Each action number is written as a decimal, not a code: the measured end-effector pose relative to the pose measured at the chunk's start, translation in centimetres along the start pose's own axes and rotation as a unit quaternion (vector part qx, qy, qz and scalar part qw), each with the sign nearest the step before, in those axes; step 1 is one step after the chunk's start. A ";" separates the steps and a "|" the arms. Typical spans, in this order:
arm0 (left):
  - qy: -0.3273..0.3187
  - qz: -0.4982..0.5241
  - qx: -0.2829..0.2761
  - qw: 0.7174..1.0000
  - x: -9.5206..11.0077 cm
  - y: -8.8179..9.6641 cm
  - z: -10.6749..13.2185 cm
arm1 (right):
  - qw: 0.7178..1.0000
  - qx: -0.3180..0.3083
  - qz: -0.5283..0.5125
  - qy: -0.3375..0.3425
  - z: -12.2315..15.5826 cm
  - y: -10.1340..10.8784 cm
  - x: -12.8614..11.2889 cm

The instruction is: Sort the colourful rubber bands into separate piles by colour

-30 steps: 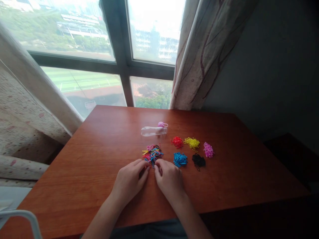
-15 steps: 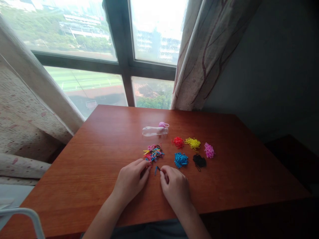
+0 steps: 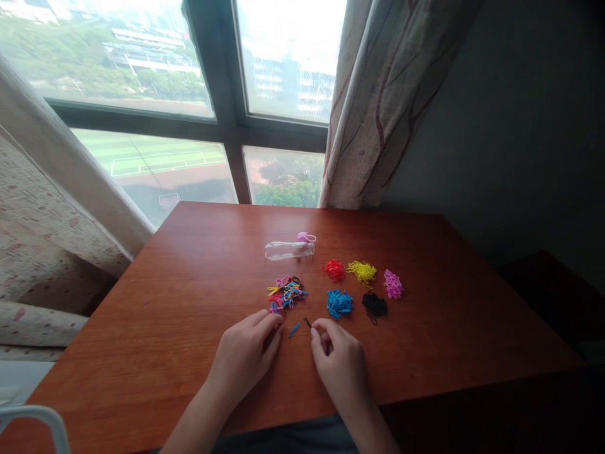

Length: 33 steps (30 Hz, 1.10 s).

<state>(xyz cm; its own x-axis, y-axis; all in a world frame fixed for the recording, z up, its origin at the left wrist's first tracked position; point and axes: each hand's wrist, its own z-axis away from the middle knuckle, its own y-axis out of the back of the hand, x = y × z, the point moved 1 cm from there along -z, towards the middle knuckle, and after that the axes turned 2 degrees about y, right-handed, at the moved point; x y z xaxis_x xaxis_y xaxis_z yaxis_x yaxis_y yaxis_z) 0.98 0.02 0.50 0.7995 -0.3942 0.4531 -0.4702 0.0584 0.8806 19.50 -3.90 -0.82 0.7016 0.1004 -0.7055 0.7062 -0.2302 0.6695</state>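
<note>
My right hand (image 3: 339,356) pinches a black rubber band (image 3: 307,322) between thumb and forefinger, its free loop pointing left. A single blue rubber band (image 3: 293,330) lies on the table between my two hands, touched by neither. My left hand (image 3: 246,345) is closed, thumb and fingers together at the near edge of a mixed-colour pile of rubber bands (image 3: 287,292); what its fingertips hold, if anything, I cannot make out. Sorted piles lie to the right: blue bands (image 3: 339,304), black bands (image 3: 375,304), red bands (image 3: 334,270), yellow bands (image 3: 362,272) and pink bands (image 3: 393,284).
Behind the piles a clear bottle (image 3: 289,250) lies on its side, with a pink-purple cap (image 3: 306,238) beside its neck end. The wooden table (image 3: 155,328) reaches a window flanked by curtains (image 3: 366,126). A white curved bar (image 3: 40,413) stands at the lower left.
The black band in my right hand has moved right, away from the blue band, which now lies separate on the table. The view has shifted slightly; my left hand stays by the mixed pile.
</note>
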 end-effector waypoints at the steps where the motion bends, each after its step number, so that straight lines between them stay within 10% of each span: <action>1: -0.001 -0.003 -0.002 1.000 0.1 0.0 0.2 | 1.000 0.005 -0.014 -0.005 0.0 0.1 0.1; 16: -0.017 -0.014 0.010 1.000 -0.2 -0.6 0.6 | 0.970 0.193 0.126 -0.077 -1.4 8.4 8.9; 33: -0.010 -0.016 -0.007 1.000 0.4 -0.2 0.7 | 0.998 0.053 -0.002 0.041 -0.2 2.1 3.1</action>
<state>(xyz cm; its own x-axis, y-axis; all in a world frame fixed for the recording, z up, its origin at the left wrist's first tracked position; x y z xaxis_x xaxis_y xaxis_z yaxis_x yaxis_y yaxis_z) 1.15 -0.81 0.46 0.8068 -0.4139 0.4217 -0.4388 0.0582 0.8967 23.19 -3.87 -1.49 0.7070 0.1788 -0.6842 0.6981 -0.3311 0.6349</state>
